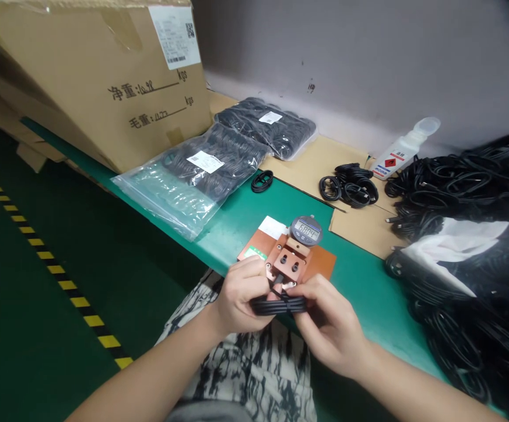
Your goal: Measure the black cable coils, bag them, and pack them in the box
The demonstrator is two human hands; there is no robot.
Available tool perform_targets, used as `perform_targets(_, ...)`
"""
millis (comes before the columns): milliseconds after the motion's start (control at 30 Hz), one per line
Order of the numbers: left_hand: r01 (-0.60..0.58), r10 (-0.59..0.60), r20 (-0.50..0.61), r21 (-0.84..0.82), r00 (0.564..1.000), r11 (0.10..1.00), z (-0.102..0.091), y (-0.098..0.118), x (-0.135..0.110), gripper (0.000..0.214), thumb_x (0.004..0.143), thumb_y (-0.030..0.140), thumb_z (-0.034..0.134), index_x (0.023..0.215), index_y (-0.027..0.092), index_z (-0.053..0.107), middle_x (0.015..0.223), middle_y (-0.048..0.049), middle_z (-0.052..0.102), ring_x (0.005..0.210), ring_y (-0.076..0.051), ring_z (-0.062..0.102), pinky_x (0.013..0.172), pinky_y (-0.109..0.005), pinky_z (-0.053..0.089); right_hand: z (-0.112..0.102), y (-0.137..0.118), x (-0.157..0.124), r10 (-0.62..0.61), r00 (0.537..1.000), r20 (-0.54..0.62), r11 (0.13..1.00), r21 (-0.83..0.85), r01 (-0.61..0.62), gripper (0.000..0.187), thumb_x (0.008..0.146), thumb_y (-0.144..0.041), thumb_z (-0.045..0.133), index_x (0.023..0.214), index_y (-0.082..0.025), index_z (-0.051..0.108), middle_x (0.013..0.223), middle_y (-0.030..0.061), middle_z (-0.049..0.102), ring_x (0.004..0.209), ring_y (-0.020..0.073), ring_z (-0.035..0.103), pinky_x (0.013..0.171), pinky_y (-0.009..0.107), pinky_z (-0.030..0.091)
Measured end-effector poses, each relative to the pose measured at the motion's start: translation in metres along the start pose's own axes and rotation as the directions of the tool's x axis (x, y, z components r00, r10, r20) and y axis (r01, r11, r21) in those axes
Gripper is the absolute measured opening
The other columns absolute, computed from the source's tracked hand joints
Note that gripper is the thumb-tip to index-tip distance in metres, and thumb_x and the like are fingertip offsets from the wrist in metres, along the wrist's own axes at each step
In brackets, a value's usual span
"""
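My left hand [241, 296] and my right hand [327, 319] both grip a coiled black cable [279, 304] at the near edge of the green table [359, 281]. The fingers of both hands are closed round the coil. One end of the cable points up into the front of a copper-coloured test fixture [290, 265]. A round digital gauge [306, 230] sits on top of the fixture and shows digits I cannot read for sure.
Two clear bags of black cables [212, 167] lie at the left, beside a large cardboard box [100, 70]. Loose coils [349, 184] and a white bottle [401, 152] rest on cardboard behind. A big heap of black cables [469, 246] fills the right.
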State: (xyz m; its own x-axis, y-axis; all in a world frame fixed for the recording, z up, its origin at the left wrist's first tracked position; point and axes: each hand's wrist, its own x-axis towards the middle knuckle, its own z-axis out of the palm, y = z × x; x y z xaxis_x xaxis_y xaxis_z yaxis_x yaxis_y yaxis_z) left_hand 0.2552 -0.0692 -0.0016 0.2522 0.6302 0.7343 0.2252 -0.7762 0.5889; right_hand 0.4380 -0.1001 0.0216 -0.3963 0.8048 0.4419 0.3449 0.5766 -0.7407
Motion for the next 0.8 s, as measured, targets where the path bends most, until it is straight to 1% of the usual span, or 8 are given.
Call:
perform_targets(133,-0.004,0.004,0.006,0.009,1.0,1.0,-0.0006,-0.0024,-0.0028,0.035,0.073,0.006,0.058,0.057,0.021,0.031,0.058,0.0044,0.031,0.055,-0.012,0.033,0.05,-0.028,0.025,-0.0001,0.0006,-0.0009,-0.003,1.0,0.006,1.0,-0.002,0.003,0.026,0.083,-0.005,0.051,0.104,-0.018,0.058,0.078,0.004,0.058,0.065,0.017,0.056,0.055,0.029,0.047)
perform_targets(333,0.008,-0.009,0.015,0.01,1.0,1.0,-0.001,-0.0017,-0.003,0.031,0.074,0.007,0.058,0.058,0.021,0.035,0.059,0.0038,0.035,0.056,-0.013,0.041,0.052,-0.026,0.033,0.0001,0.0008,-0.0021,0.008,1.0,0.008,1.0,0.001,-0.008,0.024,0.083,-0.004,0.051,0.103,-0.017,0.059,0.077,0.0033,0.056,0.065,0.0157,0.054,0.056,0.028,0.045)
perform_targets(467,0.005,-0.005,-0.002,0.018,1.0,1.0,-0.0007,0.0,-0.0013,0.034,0.073,0.006,0.058,0.056,0.021,0.033,0.057,0.0042,0.034,0.055,-0.013,0.039,0.051,-0.026,0.031,0.0002,0.0013,-0.0017,0.014,1.0,0.01,1.0,0.012,-0.014,0.024,0.083,-0.004,0.051,0.102,-0.016,0.059,0.078,0.0033,0.056,0.066,0.0158,0.054,0.057,0.028,0.045)
perform_targets(700,0.009,-0.009,0.02,0.003,1.0,1.0,-0.0015,-0.0002,-0.0028,0.032,0.072,0.003,0.057,0.058,0.021,0.035,0.058,0.0047,0.032,0.057,-0.013,0.041,0.054,-0.027,0.034,0.0003,0.0006,-0.0018,0.011,1.0,0.006,1.0,0.011,-0.011,0.024,0.084,-0.005,0.05,0.103,-0.017,0.059,0.077,0.003,0.055,0.066,0.016,0.054,0.057,0.028,0.045)
perform_targets(800,0.005,-0.006,0.015,0.018,1.0,1.0,-0.0025,-0.0013,-0.0065,0.032,0.072,0.003,0.058,0.058,0.021,0.035,0.059,0.0047,0.031,0.056,-0.012,0.039,0.053,-0.028,0.032,0.0006,0.0009,-0.0014,0.006,1.0,0.02,1.0,0.015,-0.007,0.023,0.084,-0.006,0.05,0.103,-0.017,0.058,0.077,0.003,0.055,0.066,0.0159,0.054,0.057,0.028,0.044)
